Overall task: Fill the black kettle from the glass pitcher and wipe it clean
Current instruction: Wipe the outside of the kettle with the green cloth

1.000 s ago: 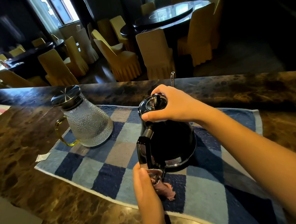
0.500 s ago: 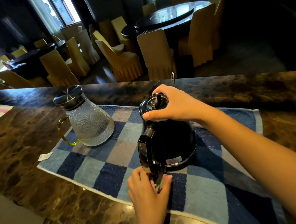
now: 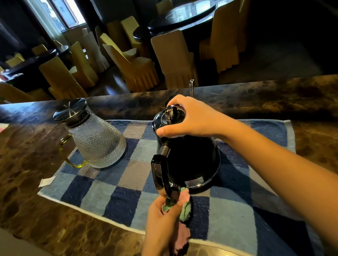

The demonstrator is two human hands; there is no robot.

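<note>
Pink-and-green cloth (image 3: 182,214), crumpled, is bunched in the left hand (image 3: 161,223), whose fingers are clenched around it and press it against the lower end of the glossy black kettle handle (image 3: 159,174). A pink tail of the cloth hangs below the hand toward the counter edge. The right hand (image 3: 192,117) reaches in from the right and grips the top of the black kettle (image 3: 191,159), thumb along the near shoulder and fingers curled over the far side of the shiny lid (image 3: 169,116) with its knob.

That kettle stands upright on a blue, grey and navy checked towel (image 3: 116,190) spread over the dark brown marbled counter (image 3: 326,141). Its thin spout tip (image 3: 191,84) shows behind the right hand. Left of the kettle, well apart from it, the dimpled glass pitcher (image 3: 97,143) with a yellow handle and a metal lid stands on the same towel. A small white paper scrap (image 3: 46,181) lies on the counter just beside the towel's left edge. Beyond the counter are yellow-covered chairs (image 3: 174,60) around dark round tables (image 3: 189,15).
</note>
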